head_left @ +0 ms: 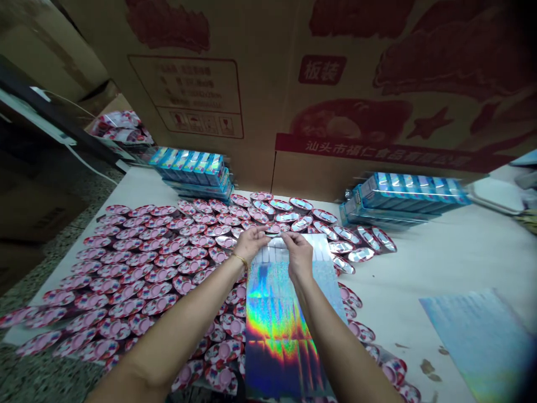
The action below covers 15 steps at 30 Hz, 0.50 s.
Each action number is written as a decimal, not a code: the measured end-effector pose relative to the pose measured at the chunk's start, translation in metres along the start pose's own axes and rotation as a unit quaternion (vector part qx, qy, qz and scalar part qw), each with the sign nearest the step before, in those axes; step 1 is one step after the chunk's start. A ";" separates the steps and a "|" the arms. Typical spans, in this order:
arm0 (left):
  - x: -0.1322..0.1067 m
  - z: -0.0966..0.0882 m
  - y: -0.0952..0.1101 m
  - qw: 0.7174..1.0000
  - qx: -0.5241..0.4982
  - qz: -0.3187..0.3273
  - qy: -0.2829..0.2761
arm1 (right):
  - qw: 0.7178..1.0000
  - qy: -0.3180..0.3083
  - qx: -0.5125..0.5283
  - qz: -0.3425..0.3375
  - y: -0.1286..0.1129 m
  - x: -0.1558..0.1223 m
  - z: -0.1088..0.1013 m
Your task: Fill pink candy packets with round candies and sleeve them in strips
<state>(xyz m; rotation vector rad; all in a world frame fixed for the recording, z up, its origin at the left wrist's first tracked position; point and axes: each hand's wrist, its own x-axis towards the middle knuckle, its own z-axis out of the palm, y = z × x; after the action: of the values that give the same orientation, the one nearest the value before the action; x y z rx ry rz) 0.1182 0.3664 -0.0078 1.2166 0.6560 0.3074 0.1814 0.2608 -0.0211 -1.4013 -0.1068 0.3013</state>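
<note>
Big printed carton walls off the far side of the table; in front of it, wrapped blue boxes stand in two stacks, a left stack and a right stack. Oval packs, pink and red, crowd the table from its left edge to beyond the middle, leaving little bare surface there; some near the carton show silvery strips across them. More packs sit in an open box at far left, with a white cord hanging beside it. A second sheet lies askew at right, near a few brown scraps. Both forearms cover parts of the shiny sheet and of the packs under it; its near end runs out of view at the bottom, and glare washes out any print. The right margin is dark and blurred. Shiny sheet lies on top of the packs, right of the main spread, its long axis running from the person toward the carton. At its far end, left hand and right hand meet, thumb and finger of each pinching a small pale strip; I cannot tell whether it is loose from the sheet.
</note>
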 end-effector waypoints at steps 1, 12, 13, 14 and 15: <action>0.009 0.001 -0.002 1.000 0.019 0.009 0.010 | 0.999 0.022 -0.023 -0.026 0.005 0.005 0.001; 0.067 0.013 -0.008 0.897 0.415 0.106 0.105 | 0.880 0.177 -0.415 -0.147 0.029 0.034 0.011; 0.067 0.014 -0.007 0.885 0.439 0.111 0.109 | 0.877 0.177 -0.421 -0.150 0.030 0.034 0.012; 0.066 0.015 -0.006 0.874 0.458 0.113 0.112 | 0.875 0.175 -0.425 -0.151 0.030 0.035 0.012; 0.066 0.016 -0.005 0.866 0.473 0.115 0.115 | 0.874 0.174 -0.428 -0.151 0.031 0.035 0.013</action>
<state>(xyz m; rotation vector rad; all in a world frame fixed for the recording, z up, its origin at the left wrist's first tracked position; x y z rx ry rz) 0.1784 0.3886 -0.0293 2.2403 0.9117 0.3423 0.2075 0.2870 -0.0531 -2.2629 -0.1702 -0.3155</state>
